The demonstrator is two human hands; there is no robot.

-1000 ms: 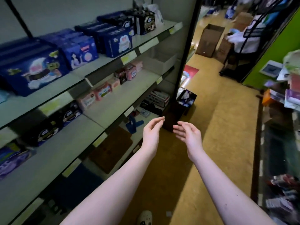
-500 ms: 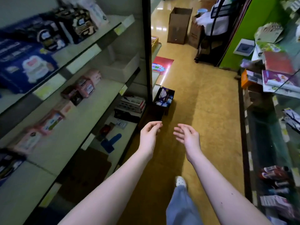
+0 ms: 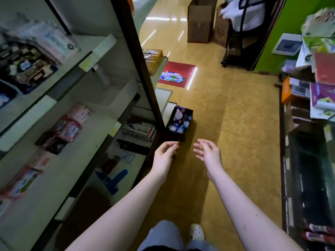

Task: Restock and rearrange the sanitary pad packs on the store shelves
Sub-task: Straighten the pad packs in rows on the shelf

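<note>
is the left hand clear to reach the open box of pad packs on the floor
Probably yes. The left hand is empty with relaxed fingers, and the open box sits on the floor just beyond it with nothing between. A bend down seems needed.

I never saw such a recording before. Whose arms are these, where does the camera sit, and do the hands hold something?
There is no machine: a person wears one wide-angle camera on the head, looking forward and down, so the bare arms are their own. The left hand and the right hand are both open, fingers relaxed, and hold nothing. Beyond them a dark box stands on the yellow floor, at the shelf unit's end, with blue and purple packs inside. On the left, the shelves carry pink packs and, higher, dark packs, blurred.
</note>
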